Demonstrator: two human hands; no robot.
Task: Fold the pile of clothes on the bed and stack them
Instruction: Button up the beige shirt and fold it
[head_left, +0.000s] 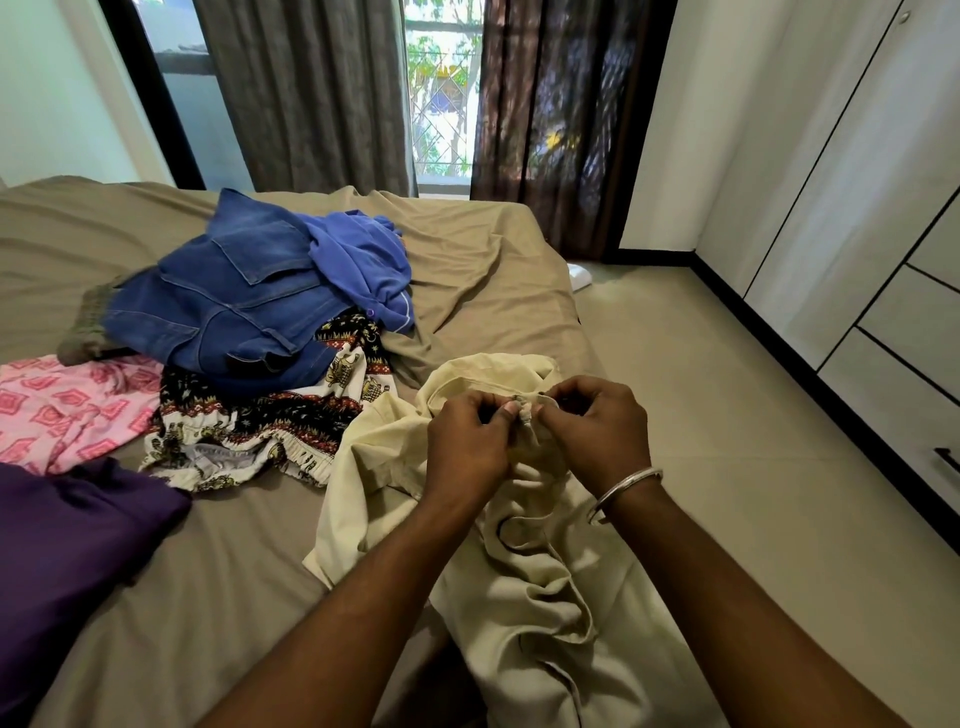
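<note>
Just both hands (524, 431) pinching cream garment (540, 582); no legible labels.

You have a cream shirt (519, 561) bunched at the near right edge of the bed (467, 249), its lower part trailing off toward you. Behind it to the left lies a loose pile: blue jeans (228, 301) on top, a blue top (358, 260), patterned shorts (270, 415), a pink print piece (67, 410) and a purple garment (72, 540) nearest you.
</note>
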